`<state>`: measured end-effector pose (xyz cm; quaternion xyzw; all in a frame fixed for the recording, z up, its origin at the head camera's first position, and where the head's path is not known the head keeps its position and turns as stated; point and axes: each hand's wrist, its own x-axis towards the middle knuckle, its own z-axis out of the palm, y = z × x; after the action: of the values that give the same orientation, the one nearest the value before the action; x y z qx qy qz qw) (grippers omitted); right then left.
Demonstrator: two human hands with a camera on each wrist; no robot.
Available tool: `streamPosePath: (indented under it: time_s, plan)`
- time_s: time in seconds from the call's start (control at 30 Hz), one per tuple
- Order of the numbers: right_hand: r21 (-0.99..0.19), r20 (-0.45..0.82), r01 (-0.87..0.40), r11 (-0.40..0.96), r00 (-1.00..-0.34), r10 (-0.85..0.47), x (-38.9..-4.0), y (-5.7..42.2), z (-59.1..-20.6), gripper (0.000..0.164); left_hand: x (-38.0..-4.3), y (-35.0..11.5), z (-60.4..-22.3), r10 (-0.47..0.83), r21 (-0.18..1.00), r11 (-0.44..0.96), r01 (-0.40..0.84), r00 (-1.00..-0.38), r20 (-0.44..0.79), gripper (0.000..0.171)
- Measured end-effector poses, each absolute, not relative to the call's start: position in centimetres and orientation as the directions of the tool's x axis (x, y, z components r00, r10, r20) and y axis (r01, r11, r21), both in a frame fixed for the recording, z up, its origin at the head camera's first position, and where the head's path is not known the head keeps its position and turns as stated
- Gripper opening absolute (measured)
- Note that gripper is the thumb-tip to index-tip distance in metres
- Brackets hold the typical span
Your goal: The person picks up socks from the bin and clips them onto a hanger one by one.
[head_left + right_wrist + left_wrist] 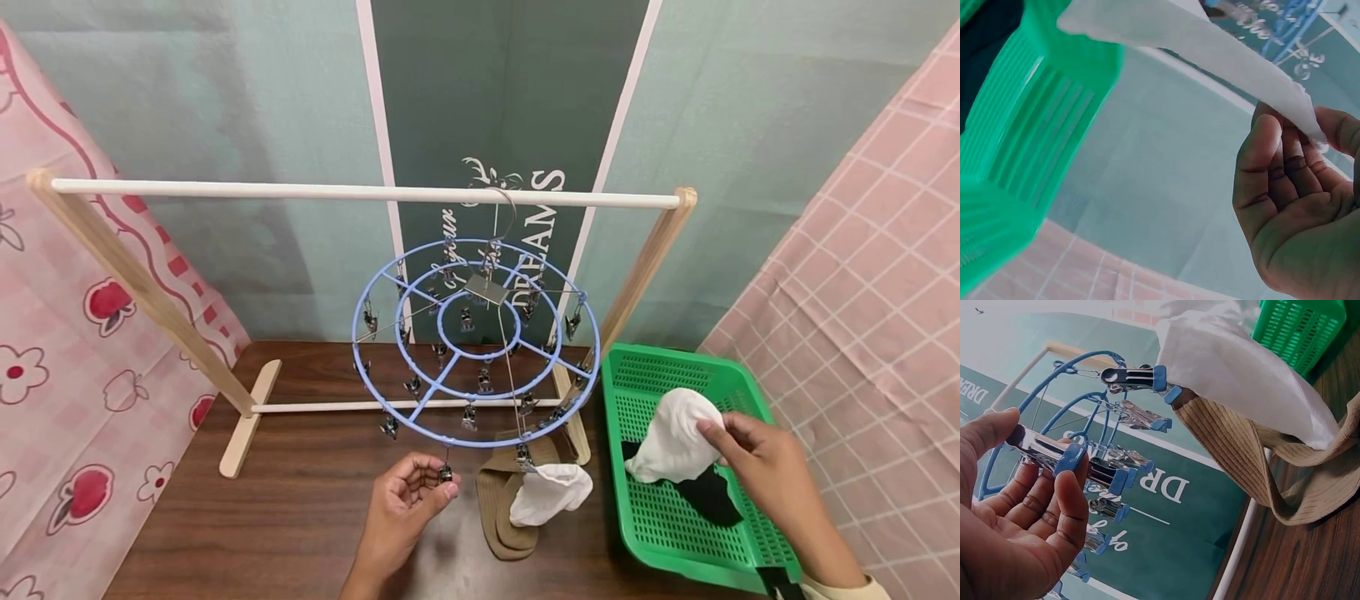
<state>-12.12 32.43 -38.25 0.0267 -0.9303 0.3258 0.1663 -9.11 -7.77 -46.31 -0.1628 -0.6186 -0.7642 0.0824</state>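
Note:
My left hand [405, 504] pinches a metal clothes-peg clip [1047, 449] with blue tips between thumb and fingers. The clip hangs from the front rim of a round blue drying hanger [437, 385]. Over the basket, my right hand [765, 462] holds a white sock [675, 437] by its edge, thumb on top and fingertips beneath; the rest of the sock droops to the left. To the right of my left hand, another white sock [553, 493] hangs from a clip on the hanger. Brown ribbed socks [491, 521] show behind and below it.
A green basket [611, 442] stands at the right with black fabric [708, 497] inside. The hanger hooks over the white rail [262, 191] of a wooden-legged rack. More clips [388, 427] dangle round the rings. Below is a dark wooden table [300, 508].

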Motion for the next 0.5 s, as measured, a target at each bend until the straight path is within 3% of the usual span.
streamPosePath:
  time_s: [0.5]
  plan:
    - [-0.662,0.278,-0.188,0.725,-0.961,0.004,-10.0,30.0,-36.0,0.011,-9.0,-7.9,-46.4,0.07,0.927,-0.222,0.301,-0.944,0.323,0.018]
